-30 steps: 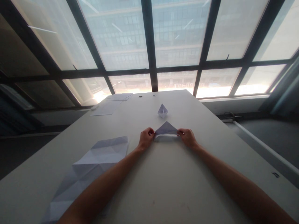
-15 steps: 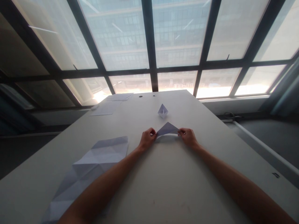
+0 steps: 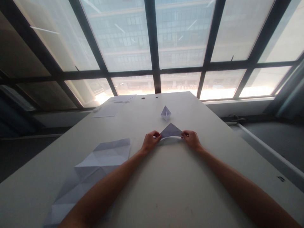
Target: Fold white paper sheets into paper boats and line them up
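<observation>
Between my two hands is a sheet of paper folded into a triangle (image 3: 171,130), its peak pointing away from me and its long lower edge slightly bowed. My left hand (image 3: 152,139) pinches the left corner. The right corner is pinched by my right hand (image 3: 191,138). Just beyond the triangle stands a small folded paper boat (image 3: 165,113) on the white table (image 3: 180,183). Left of my left forearm lies a large creased sheet of paper (image 3: 102,155), partly hidden under the arm.
Several flat paper sheets (image 3: 106,110) lie at the table's far left corner. Dark round holes (image 3: 143,98) show near the far edge. A small dark mark (image 3: 281,179) is on the right side. Large windows (image 3: 180,34) rise behind the table.
My left hand has shifted slightly to the right, towards my right hand, with its corner of the paper triangle. The triangle's peak is a little higher. The boat stays put.
</observation>
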### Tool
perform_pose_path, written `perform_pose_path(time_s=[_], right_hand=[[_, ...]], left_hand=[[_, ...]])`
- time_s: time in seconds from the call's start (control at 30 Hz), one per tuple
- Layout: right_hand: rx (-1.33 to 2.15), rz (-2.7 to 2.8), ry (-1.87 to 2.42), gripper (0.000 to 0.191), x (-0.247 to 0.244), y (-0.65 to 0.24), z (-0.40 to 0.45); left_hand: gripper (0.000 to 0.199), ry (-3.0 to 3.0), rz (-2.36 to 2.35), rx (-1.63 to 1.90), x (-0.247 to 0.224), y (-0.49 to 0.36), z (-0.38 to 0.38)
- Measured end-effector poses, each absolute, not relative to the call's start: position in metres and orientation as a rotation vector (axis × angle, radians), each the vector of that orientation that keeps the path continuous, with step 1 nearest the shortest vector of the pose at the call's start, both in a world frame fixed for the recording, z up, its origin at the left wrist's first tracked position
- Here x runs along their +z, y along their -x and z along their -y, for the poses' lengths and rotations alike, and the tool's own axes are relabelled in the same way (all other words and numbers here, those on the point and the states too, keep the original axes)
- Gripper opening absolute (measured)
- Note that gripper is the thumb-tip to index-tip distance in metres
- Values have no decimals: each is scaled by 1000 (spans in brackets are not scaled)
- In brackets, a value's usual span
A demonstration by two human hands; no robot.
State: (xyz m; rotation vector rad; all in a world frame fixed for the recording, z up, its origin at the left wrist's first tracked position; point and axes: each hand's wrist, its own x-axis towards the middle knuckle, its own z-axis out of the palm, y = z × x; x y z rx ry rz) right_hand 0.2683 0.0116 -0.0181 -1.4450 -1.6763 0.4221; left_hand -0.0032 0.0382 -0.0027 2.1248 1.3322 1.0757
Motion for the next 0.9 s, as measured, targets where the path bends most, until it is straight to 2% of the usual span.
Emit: perform_pose_path(time_s=[0.27, 0.43, 0.53, 0.7, 0.9], right_hand=[[435, 1631, 1432, 25, -24, -271, -15], [471, 1581, 1423, 25, -26, -273, -18], [488, 1565, 1418, 26, -26, -273, -19], [502, 1571, 1418, 26, -25, -273, -18], [516, 1582, 1395, 26, -23, -272, -17]], left_hand=[[37, -2198, -1208, 1066, -1, 1, -38], [32, -2239, -1102, 1040, -4, 2, -39], [44, -2263, -1058, 1061, -7, 2, -40], [19, -2158, -1136, 1150, -4, 3, -40], [20, -2095, -1213, 1198, 2, 3, -36]])
